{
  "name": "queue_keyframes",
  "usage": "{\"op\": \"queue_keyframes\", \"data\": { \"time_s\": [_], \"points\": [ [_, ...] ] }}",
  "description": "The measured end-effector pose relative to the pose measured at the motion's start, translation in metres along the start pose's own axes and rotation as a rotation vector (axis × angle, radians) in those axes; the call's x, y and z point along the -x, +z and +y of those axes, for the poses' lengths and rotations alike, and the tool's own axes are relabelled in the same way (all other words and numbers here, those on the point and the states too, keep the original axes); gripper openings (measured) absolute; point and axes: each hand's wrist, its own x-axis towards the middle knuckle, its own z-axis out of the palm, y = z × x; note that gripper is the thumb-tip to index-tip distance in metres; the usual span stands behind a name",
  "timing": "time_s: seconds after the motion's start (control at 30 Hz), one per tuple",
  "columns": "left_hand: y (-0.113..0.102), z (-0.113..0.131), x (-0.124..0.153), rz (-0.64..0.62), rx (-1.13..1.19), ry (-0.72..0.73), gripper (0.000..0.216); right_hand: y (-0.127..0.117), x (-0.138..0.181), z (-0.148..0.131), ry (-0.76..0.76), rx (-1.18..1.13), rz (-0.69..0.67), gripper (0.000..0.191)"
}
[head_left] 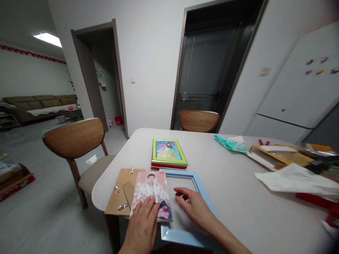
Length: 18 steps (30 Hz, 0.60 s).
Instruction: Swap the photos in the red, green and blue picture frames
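Observation:
My left hand (144, 220) lies flat over the lower part of a pink printed photo (150, 188) of a person in white. That photo rests across a brown frame backing board (120, 187) with metal clips and the left side of a light blue picture frame (182, 235). My right hand (192, 204) is over the blue frame's opening, its fingers loosely bent and apart, with nothing visible in them. Just beyond sits a stack with a green picture frame (169, 162) on top, holding a picture of a figure in a yellow dress, above a red edge.
On the right of the white table (212, 169) lie a teal and white wrapper (230, 144), a white sheet (293, 180) and yellow packaging (286, 153). One wooden chair (76, 141) stands at the left, another chair (199, 120) at the far side.

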Motion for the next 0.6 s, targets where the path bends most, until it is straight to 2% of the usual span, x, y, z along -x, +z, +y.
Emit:
{"op": "queue_keyframes", "data": {
  "time_s": [0.07,0.13,0.23,0.3,0.37,0.43,0.53,0.6],
  "points": [
    [-0.009,-0.003,-0.004,0.091,0.087,-0.025,0.043,0.008,-0.001,-0.009,0.020,-0.102,-0.025,0.031],
    [-0.022,-0.003,-0.011,0.220,0.251,-0.112,0.038,0.012,-0.001,-0.014,0.084,-0.235,-0.040,0.033],
    [-0.040,0.008,-0.024,0.413,0.630,-0.413,0.032,0.014,-0.001,-0.020,0.259,-0.494,-0.076,0.036],
    [-0.042,0.023,-0.033,0.467,0.974,-0.574,0.035,0.016,0.000,-0.022,0.350,-0.694,-0.079,0.038],
    [-0.033,0.039,-0.038,0.448,1.315,-0.606,0.039,0.015,0.002,-0.022,0.359,-0.895,-0.043,0.038],
    [-0.019,0.050,-0.039,0.382,1.527,-0.576,0.041,0.008,0.003,-0.019,0.308,-1.020,0.053,0.036],
    [-0.003,0.053,-0.034,0.294,1.539,-0.559,0.048,-0.017,0.006,-0.009,0.310,-0.991,0.158,0.039],
    [0.001,0.048,-0.029,0.262,1.385,-0.552,0.053,-0.036,0.008,0.000,0.377,-0.886,0.112,0.044]
  ]
}}
